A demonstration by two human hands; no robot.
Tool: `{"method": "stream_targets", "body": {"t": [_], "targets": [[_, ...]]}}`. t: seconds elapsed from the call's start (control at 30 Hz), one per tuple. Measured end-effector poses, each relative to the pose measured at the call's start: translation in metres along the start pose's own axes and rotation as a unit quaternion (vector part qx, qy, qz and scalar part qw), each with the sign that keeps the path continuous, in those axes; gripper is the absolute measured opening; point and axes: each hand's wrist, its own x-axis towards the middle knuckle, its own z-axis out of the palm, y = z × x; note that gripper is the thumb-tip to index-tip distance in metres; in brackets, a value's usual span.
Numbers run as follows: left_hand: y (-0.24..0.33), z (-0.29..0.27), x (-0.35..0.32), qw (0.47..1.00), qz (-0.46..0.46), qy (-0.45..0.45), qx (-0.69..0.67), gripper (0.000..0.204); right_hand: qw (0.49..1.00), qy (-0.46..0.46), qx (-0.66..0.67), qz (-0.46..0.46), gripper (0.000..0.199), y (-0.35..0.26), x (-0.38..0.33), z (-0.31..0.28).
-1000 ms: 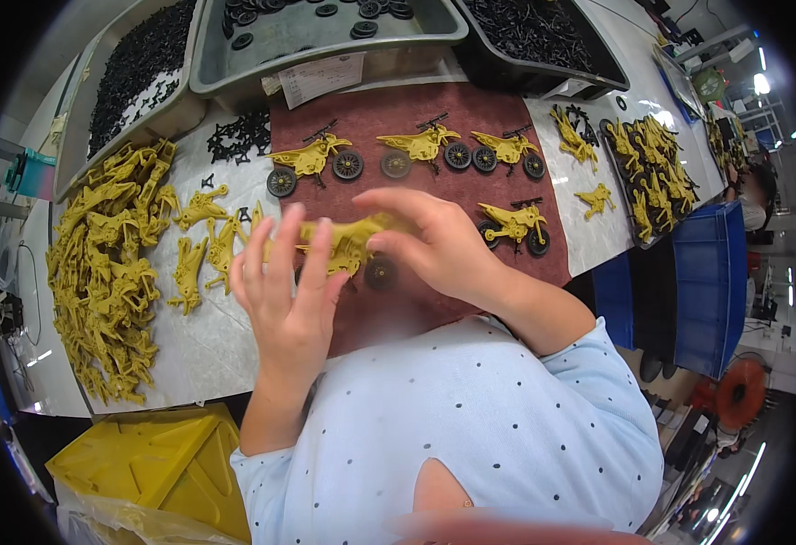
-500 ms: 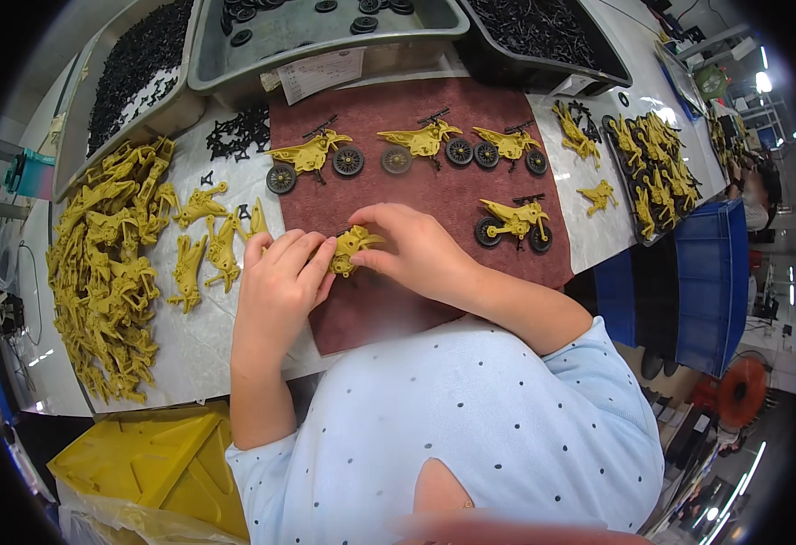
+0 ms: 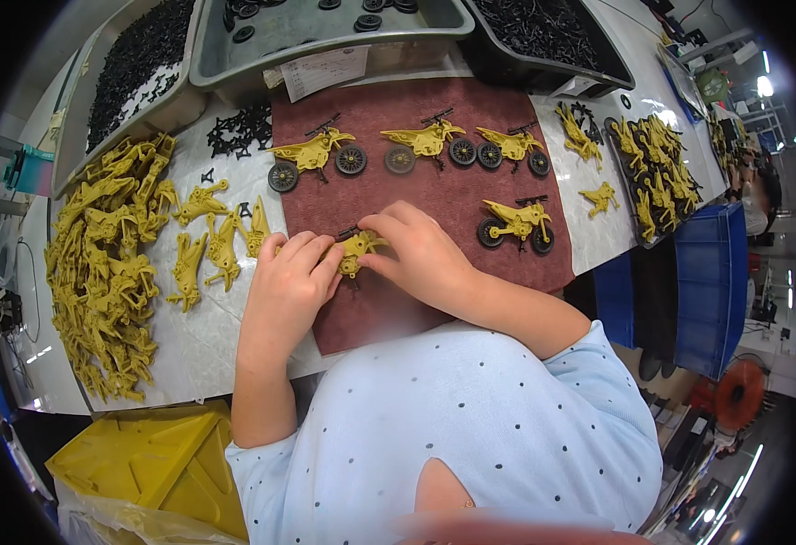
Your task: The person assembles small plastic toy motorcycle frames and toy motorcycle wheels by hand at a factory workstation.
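Over the dark red cloth (image 3: 389,195), both my hands hold one yellow toy motorcycle body (image 3: 353,257). My left hand (image 3: 291,283) grips its left end with closed fingers, covering most of that part. At the other end, my right hand (image 3: 423,259) pinches the body between thumb and fingers. A small black piece shows at its top edge between the hands. Farther off on the cloth stand toy motorcycles with black wheels and handlebars, among them a left one (image 3: 312,154) and a middle one (image 3: 425,141). Another toy motorcycle (image 3: 514,221) lies right of my right hand.
A large heap of yellow bodies (image 3: 107,263) covers the table's left side, with loose ones beside it. Small black parts (image 3: 241,130) lie behind. Along the back stand a grey wheel bin (image 3: 325,45) and a black bin (image 3: 543,68). A black tray (image 3: 652,177) of yellow parts sits right.
Both hands stay on the yellow body and have shifted very slightly to the right with it. The whole view has moved a little; the other toy motorcycles remain in place.
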Motion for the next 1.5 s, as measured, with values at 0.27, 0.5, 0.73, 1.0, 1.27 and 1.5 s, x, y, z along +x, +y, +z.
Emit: {"method": "stream_targets", "body": {"t": [0.27, 0.5, 0.73, 1.0, 1.27, 1.5], "targets": [[0.002, 0.002, -0.001, 1.0, -0.011, 0.017, 0.018, 0.028, 0.998, 0.012, -0.058, 0.001, 0.049, -0.01, 0.001, 0.002], [0.003, 0.0, -0.001, 0.999, -0.011, 0.021, 0.033, 0.027, 0.996, 0.0, -0.087, -0.001, 0.045, -0.012, 0.006, 0.008], [-0.001, 0.005, -0.004, 1.0, -0.005, 0.013, -0.004, 0.027, 0.996, -0.021, -0.081, 0.018, 0.041, -0.016, 0.007, 0.005], [0.001, 0.003, -0.001, 0.999, -0.014, 0.023, -0.028, 0.027, 0.997, -0.024, -0.077, 0.01, 0.038, -0.015, 0.009, 0.004], [0.0, 0.006, -0.004, 0.999, -0.011, 0.03, -0.018, 0.028, 0.994, -0.03, -0.102, 0.018, 0.044, -0.018, 0.01, 0.006], [0.008, 0.015, -0.005, 0.995, -0.091, 0.034, -0.021, 0.027, 0.989, -0.01, -0.149, 0.002, 0.068, -0.021, 0.015, 0.01]]}}
